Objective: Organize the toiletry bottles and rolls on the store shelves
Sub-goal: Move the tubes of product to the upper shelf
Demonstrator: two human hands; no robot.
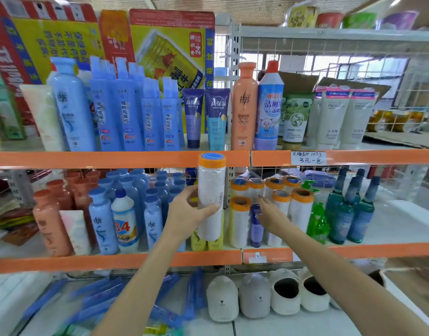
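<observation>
Roll [211,190] in left hand [188,212] (upright), orange-edged shelf [111,260]

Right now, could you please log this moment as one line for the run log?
left hand: holds orange-capped roll upright | right hand: reaching among shelved rolls, touching small purple bottle | middle shelf

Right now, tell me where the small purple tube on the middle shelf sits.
In the head view, the small purple tube stands right of centre at the shelf's front, among the orange-capped rolls, just under the right hand.
</observation>
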